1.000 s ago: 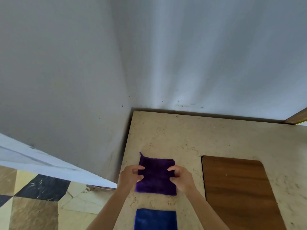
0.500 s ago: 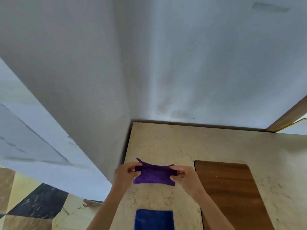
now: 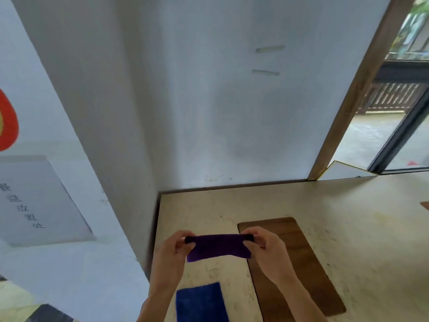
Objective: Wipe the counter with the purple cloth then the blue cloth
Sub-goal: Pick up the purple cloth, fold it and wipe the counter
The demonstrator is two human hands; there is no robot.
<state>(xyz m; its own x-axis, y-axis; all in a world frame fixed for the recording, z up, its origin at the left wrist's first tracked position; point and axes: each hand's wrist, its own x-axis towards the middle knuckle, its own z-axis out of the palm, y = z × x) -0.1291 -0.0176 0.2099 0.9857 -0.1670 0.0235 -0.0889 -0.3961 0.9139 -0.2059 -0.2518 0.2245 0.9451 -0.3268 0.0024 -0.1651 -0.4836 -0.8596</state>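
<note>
The purple cloth (image 3: 218, 247) hangs stretched between both hands above the beige stone counter (image 3: 348, 217). My left hand (image 3: 173, 248) pinches its left top corner and my right hand (image 3: 264, 246) pinches its right top corner. The cloth is off the surface and its lower edge droops. The blue cloth (image 3: 200, 303) lies flat on the counter near the front edge, below the purple one and between my forearms.
A brown wooden board (image 3: 301, 275) lies on the counter just right of my right hand. White walls close the counter at the back and left. A wooden door frame (image 3: 357, 89) and an open doorway stand at the back right.
Both hands have lifted the purple cloth off the counter and pulled it taut by its top corners. The view has tilted up and turned right.
</note>
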